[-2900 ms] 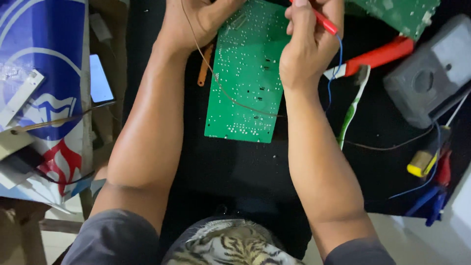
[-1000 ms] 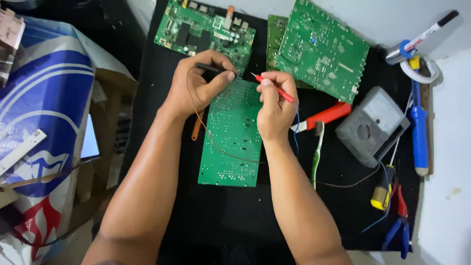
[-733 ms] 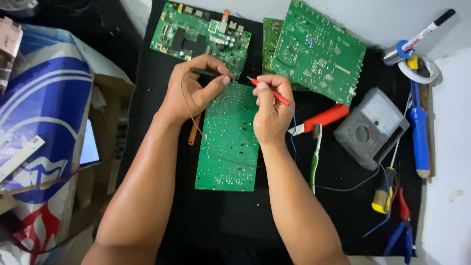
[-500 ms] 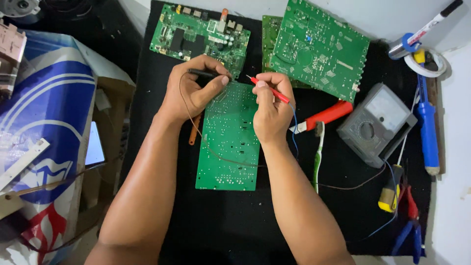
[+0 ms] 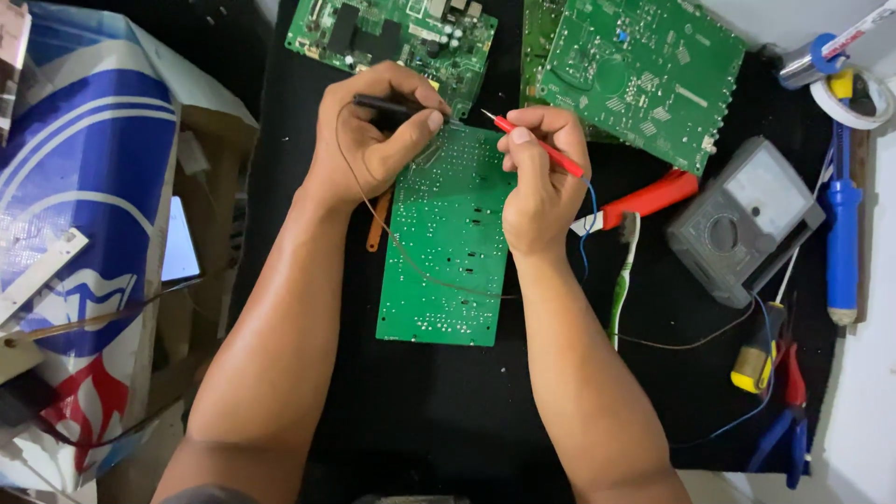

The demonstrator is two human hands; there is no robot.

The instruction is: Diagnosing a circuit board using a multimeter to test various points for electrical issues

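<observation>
Head view, left hand (image 5: 369, 140) fingers pinching black probe (image 5: 387, 104), right hand (image 5: 541, 177) fingers pinching red probe (image 5: 537, 147), green circuit board (image 5: 446, 252)

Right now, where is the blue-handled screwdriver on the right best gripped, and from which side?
Grip the blue-handled screwdriver round its thick blue handle, coming from above. It lies flat and lengthwise at the mat's right edge, handle toward the person and apart from the grey meter.

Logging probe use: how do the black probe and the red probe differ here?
Colour and hand: the black probe sits in the left hand; the red probe in the right hand.
Pose: the black probe lies nearly level, pointing right; the red probe slants, tip up-left.
Tip: the red probe's metal tip shows bare above the green board; the black probe's tip is hidden by the thumb.
Both meet at the board's top edge.
</observation>
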